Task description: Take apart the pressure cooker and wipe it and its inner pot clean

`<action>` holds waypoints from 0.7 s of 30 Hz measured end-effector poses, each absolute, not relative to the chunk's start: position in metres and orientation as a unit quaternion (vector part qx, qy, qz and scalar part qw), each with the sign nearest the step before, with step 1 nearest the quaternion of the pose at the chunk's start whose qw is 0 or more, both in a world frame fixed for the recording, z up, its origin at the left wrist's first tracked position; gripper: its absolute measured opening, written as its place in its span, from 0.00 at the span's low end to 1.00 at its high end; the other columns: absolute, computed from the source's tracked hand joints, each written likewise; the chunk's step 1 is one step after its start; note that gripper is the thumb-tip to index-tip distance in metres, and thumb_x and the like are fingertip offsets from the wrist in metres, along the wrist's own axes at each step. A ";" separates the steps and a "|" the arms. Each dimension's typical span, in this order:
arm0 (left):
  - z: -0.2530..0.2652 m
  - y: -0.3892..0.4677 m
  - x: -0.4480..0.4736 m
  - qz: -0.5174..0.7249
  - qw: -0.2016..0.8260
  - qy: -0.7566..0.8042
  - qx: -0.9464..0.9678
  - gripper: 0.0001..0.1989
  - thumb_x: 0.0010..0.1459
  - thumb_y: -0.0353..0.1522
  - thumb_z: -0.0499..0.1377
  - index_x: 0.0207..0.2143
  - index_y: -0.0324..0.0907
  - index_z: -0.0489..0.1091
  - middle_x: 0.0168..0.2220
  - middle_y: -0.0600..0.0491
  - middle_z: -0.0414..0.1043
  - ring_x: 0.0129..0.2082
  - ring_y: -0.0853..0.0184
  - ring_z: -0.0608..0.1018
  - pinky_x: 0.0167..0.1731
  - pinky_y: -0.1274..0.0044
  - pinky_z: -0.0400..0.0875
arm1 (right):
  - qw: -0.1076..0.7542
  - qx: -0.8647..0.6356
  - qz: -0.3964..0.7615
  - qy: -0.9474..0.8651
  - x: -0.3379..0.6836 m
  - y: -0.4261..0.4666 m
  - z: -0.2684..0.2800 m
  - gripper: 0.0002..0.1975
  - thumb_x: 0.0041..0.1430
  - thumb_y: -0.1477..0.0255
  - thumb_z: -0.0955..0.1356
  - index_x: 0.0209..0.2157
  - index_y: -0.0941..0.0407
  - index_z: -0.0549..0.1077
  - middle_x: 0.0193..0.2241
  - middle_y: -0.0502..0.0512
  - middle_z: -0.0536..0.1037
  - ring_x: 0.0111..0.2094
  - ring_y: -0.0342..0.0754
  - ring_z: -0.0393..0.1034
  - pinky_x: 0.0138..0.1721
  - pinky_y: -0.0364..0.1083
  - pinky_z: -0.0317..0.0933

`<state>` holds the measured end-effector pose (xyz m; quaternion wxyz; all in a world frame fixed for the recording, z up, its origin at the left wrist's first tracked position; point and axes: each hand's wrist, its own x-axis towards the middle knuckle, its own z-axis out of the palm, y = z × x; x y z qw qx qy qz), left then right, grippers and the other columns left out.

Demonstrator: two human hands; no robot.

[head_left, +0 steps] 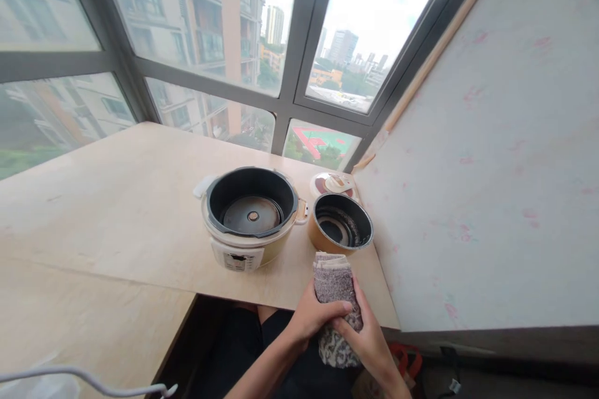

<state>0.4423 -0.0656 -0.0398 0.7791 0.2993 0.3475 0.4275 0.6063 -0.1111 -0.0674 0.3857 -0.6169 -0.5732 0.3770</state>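
Note:
A folded grey patterned cloth (pixel 333 280) is gripped between both hands at the table's front edge. My left hand (pixel 314 312) wraps its left side, thumb across the front. My right hand (pixel 362 327) closes around the right side, its thumb just below the left one. Just beyond the cloth stands the inner pot (pixel 322 240), golden outside and dark inside, with pale residue on its inner wall. To its left is the electric cooker base (pixel 276 252), lidless, its dark well showing a round heating plate (pixel 234 218).
A round lid (pixel 322 184) with a pale handle lies behind the inner pot, near the wall (pixel 468 199). Windows (pixel 210 93) border the wooden table (pixel 116 199) at the back. A white cable (pixel 93 380) crosses the lower left. A red bag (pixel 409 358) sits below the table at right.

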 end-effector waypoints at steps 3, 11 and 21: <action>-0.022 -0.070 0.439 0.477 0.740 0.356 0.313 0.36 0.42 0.35 0.73 0.54 0.37 0.69 0.47 0.41 0.77 0.49 0.50 0.78 0.50 0.65 0.73 | 0.410 -0.569 0.382 -0.602 0.618 -0.102 -0.045 0.41 0.59 0.61 0.73 0.70 0.51 0.57 0.67 0.62 0.61 0.67 0.59 0.57 0.65 0.56 0.57; 0.026 -0.072 0.417 0.640 0.516 0.453 0.346 0.32 0.46 0.38 0.72 0.53 0.38 0.69 0.50 0.40 0.77 0.50 0.52 0.79 0.56 0.62 0.71 | 0.551 -0.515 0.206 -0.623 0.599 -0.097 0.020 0.24 0.64 0.72 0.70 0.61 0.53 0.69 0.55 0.64 0.74 0.52 0.56 0.72 0.52 0.53 0.71; 0.039 -0.093 0.425 0.628 0.490 0.385 0.466 0.32 0.60 0.40 0.63 0.64 0.42 0.61 0.59 0.39 0.69 0.59 0.51 0.73 0.60 0.64 0.68 | 0.511 -0.518 0.259 -0.636 0.553 -0.105 0.015 0.39 0.58 0.66 0.74 0.68 0.53 0.59 0.65 0.65 0.64 0.63 0.62 0.63 0.59 0.54 0.67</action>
